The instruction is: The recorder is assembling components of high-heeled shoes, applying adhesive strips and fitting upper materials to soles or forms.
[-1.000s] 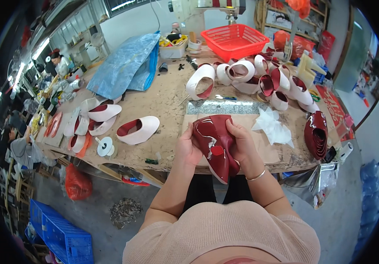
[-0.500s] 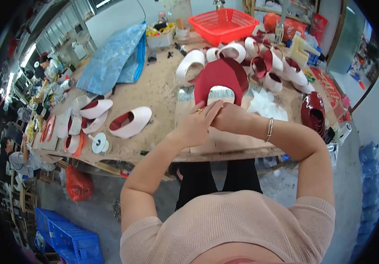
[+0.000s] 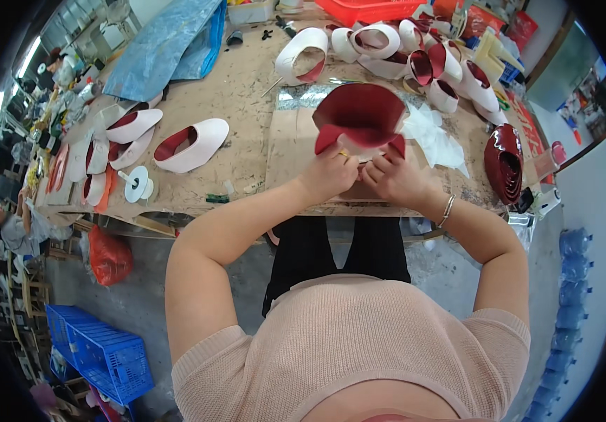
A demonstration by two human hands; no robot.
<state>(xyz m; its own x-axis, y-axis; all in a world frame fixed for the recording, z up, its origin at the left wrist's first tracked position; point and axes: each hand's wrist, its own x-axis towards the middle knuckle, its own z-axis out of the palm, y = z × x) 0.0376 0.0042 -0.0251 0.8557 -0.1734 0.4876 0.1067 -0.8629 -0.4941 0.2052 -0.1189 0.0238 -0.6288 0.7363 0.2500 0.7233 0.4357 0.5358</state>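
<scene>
A dark red shoe upper (image 3: 359, 109) stands curved open above the near middle of the table, a pale patch showing at its near edge. My left hand (image 3: 330, 170) has its fingers closed on the left part of that edge. Close beside it, my right hand (image 3: 401, 179) pinches the right part. Under the upper lies a brown board (image 3: 290, 144) with a shiny strip along its far end. Thin white sheets (image 3: 433, 137) rest just right of the upper, partly crumpled.
Pale shoe uppers (image 3: 192, 145) lie at left near a white spool (image 3: 138, 184); several more (image 3: 375, 41) sit at the back. Nested glossy red uppers (image 3: 504, 163) stand at right. Also around are a blue sheet (image 3: 166, 53), a red basket (image 3: 370, 10) and blue crates (image 3: 99, 352).
The shoe upper lay flat with my hands pressed together on its near edge. Now its edge is lifted and curled, and my hands are apart, each gripping a side. The view has tilted down.
</scene>
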